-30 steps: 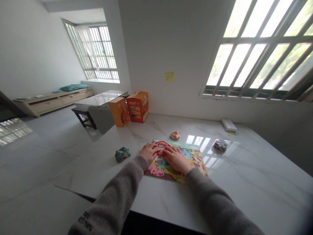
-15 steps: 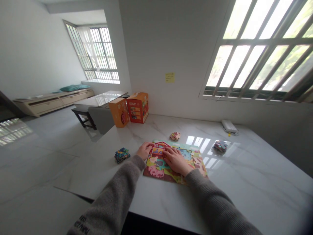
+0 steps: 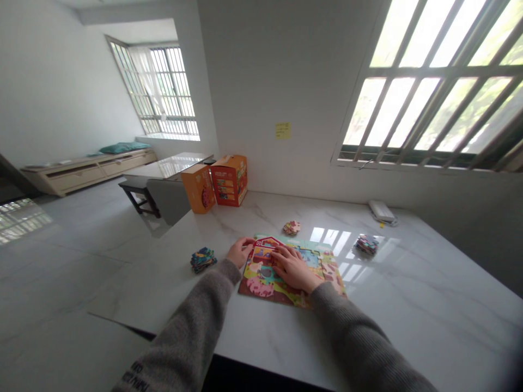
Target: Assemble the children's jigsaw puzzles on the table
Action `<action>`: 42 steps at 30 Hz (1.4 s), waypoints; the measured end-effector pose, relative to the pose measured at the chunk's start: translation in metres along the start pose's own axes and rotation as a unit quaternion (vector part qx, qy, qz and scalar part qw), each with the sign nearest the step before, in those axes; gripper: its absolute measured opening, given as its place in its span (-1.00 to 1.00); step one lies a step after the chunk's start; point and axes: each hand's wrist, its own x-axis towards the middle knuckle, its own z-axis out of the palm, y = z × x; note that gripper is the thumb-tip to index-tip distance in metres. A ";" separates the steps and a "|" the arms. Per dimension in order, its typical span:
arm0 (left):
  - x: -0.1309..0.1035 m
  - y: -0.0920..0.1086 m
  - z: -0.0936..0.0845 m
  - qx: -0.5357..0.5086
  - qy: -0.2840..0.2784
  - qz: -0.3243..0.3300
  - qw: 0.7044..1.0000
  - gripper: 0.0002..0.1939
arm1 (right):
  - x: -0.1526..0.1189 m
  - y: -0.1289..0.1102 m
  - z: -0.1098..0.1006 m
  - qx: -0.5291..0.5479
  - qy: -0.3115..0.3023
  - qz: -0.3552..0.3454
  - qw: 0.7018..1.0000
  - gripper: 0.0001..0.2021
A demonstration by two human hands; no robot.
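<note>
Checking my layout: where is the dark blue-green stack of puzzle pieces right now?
In the head view, the dark blue-green stack sits on the white tabletop, just left of the left hand and nearer the camera than the orange box.

Behind the puzzle [image 3: 261, 287] lies a piece stack [image 3: 291, 228].

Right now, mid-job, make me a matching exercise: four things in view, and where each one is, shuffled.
1. Left hand
2. Right hand
3. Yellow note
4. Dark pile of pieces

A. On the wall
B. On the table, left of both hands
C. Over the middle of the puzzle
D. At the puzzle's left edge

Pairs: 1-D, 2-C, 3-A, 4-B
</note>
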 end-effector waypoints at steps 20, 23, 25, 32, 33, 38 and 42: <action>0.000 -0.007 -0.006 -0.008 0.101 0.012 0.995 -0.79 | 0.083 0.122 -0.032 -0.045 0.031 0.129 0.990 -0.82; 0.000 -0.007 -0.006 -0.005 0.097 0.010 0.995 -0.78 | 0.085 0.128 -0.032 -0.045 0.019 0.119 0.992 -0.84; -0.001 -0.006 -0.006 -0.002 0.096 0.009 0.995 -0.79 | 0.085 0.132 -0.033 -0.046 0.013 0.109 0.993 -0.84; -0.002 0.000 -0.007 0.003 0.088 -0.013 0.996 -0.77 | 0.085 0.140 -0.036 -0.054 0.022 0.083 0.995 -0.84; -0.002 0.000 -0.007 0.001 0.088 -0.014 0.996 -0.77 | 0.085 0.140 -0.036 -0.055 0.027 0.080 0.995 -0.82; -0.002 0.000 -0.007 -0.010 0.093 -0.015 0.995 -0.78 | 0.084 0.136 -0.044 -0.062 0.065 0.069 0.994 -0.73; -0.002 0.006 -0.008 -0.028 0.087 -0.010 0.996 -0.80 | 0.079 0.116 -0.053 -0.066 0.095 0.061 0.991 -0.73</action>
